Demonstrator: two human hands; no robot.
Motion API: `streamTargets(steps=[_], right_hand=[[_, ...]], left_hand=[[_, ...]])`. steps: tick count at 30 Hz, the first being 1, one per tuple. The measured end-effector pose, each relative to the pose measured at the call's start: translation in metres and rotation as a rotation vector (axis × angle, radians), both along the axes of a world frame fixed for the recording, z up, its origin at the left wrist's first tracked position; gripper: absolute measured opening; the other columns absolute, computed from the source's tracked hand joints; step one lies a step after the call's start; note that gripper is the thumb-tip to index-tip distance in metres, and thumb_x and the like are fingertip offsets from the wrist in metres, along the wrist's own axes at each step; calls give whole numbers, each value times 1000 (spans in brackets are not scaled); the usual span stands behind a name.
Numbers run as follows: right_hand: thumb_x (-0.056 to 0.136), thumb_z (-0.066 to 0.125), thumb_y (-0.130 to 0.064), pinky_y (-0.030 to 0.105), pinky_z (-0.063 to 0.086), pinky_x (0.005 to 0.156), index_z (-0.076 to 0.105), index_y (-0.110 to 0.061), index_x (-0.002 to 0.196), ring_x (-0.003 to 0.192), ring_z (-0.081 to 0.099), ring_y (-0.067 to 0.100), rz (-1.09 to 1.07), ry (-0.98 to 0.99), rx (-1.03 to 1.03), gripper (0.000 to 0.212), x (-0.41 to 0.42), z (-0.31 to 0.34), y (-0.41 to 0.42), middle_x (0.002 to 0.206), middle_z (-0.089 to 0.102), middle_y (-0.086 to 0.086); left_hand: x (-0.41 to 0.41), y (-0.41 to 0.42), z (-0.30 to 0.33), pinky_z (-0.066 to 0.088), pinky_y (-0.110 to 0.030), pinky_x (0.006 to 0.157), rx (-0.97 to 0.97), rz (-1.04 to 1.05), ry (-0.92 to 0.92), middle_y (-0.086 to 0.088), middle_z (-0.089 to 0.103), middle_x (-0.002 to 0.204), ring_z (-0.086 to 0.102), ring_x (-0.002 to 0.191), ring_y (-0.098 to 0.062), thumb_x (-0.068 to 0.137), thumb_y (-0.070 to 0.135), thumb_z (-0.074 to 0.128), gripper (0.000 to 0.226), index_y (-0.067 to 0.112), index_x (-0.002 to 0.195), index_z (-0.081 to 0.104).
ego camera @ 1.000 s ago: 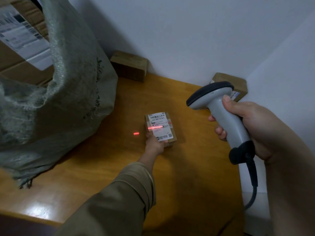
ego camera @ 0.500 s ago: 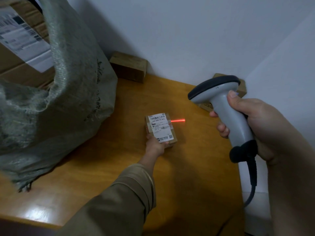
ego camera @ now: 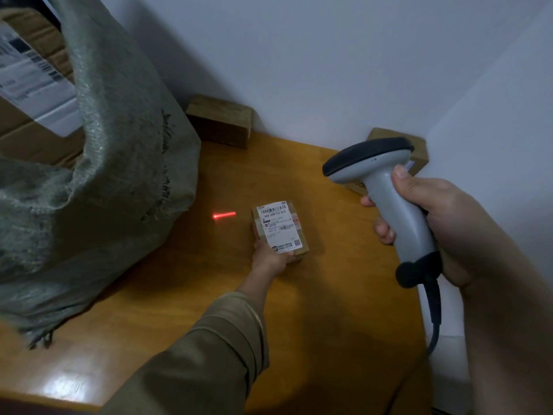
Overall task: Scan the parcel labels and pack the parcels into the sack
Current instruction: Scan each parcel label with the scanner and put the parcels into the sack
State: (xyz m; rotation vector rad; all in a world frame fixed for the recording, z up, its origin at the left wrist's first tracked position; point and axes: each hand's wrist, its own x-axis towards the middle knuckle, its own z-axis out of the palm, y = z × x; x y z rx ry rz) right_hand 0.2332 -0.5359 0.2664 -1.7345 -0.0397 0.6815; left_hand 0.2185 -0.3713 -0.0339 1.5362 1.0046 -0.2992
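A small cardboard parcel [ego camera: 279,227] with a white barcode label lies mid-table, and my left hand [ego camera: 269,259] grips its near end. My right hand [ego camera: 449,229] holds a grey barcode scanner [ego camera: 386,202] with a black head, raised to the right of the parcel. The scanner's red laser line [ego camera: 224,215] falls on the table just left of the parcel, off the label. A grey-green woven sack [ego camera: 98,187] stands open at the left, with a large labelled carton [ego camera: 27,94] inside it.
The wooden table [ego camera: 329,324] sits in a corner of white walls. One small cardboard box [ego camera: 220,121] rests against the back wall beside the sack. Another box [ego camera: 419,148] is in the back right corner, partly behind the scanner. The scanner's cable [ego camera: 434,322] hangs at the right edge.
The red laser line has swept from the label, to the right of the parcel, then to its left. The scanner has shifted slightly. My left hand stays on the parcel.
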Motion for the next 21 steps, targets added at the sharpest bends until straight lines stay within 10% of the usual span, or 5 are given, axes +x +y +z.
streamTargets(steps=[3, 8, 13, 21], right_hand=[[79, 57, -50, 24, 49, 49, 65, -1, 110, 54, 55, 18, -21, 20, 32, 59, 11, -20, -3, 90, 66, 31], [74, 75, -29, 20, 48, 48, 58, -12, 121, 52, 54, 7, -173, 229, 126, 52, 31, -113, 4, 121, 66, 13], [88, 67, -9, 17, 47, 45, 54, -9, 116, 55, 52, 9, -401, 612, 294, 31, 24, -204, 28, 86, 57, 9], [81, 69, -10, 16, 47, 45, 62, -6, 104, 57, 51, 7, -395, 558, 361, 24, 26, -186, 36, 76, 61, 4]], left_hand=[[2, 8, 3, 47, -37, 100, -233, 56, 35, -7, 60, 128, 56, 118, -26, 75, 8, 81, 63, 8, 129, 50], [-4, 20, 8, 36, -41, 105, -452, 101, 31, 0, 57, 107, 55, 95, -19, 86, 4, 68, 53, 12, 128, 37], [-23, 26, 0, 35, -35, 85, -516, 86, -10, 2, 62, 114, 54, 94, -10, 89, 10, 66, 58, 16, 141, 41], [-10, 30, 35, 30, -44, 112, -599, 74, -192, -1, 62, 128, 54, 122, -22, 87, 19, 70, 61, 26, 141, 40]])
